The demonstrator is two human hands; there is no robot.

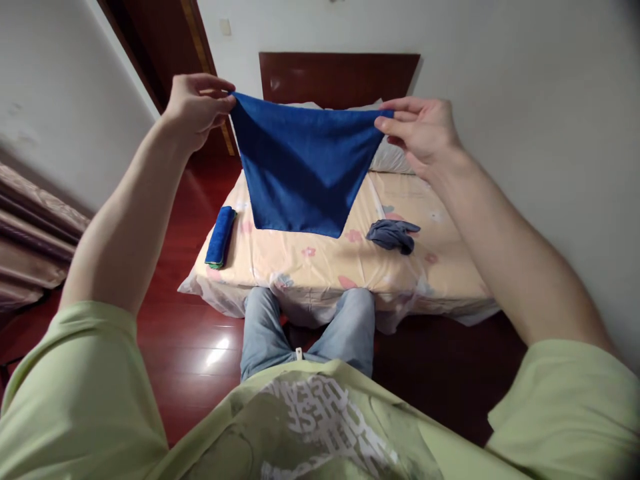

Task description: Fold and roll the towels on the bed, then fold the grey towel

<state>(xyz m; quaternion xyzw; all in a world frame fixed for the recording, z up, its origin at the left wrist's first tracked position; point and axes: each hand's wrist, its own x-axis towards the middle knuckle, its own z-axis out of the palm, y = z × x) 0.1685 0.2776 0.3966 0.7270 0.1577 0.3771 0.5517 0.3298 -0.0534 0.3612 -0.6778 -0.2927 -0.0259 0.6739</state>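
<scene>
Two denim-clad legs [263,333] stand at the near edge of a flower-printed peach bed [295,270]. Above it, the left hand [197,110] and right hand [423,133] pinch the top corners of a four-sided blue cloth [305,167], its lower edge hanging free. Open bed separates a rolled blue towel [220,235], near the left edge, from a crumpled grey cloth [391,235]; beyond stands a red-brown wooden headboard [340,75].

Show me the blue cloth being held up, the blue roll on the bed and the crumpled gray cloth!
Held-up blue cloth [305,168], head view: the middle of its hanging face.
Blue roll [220,237], head view: the middle of its long side.
Crumpled gray cloth [392,235], head view: the middle of the heap.
</scene>
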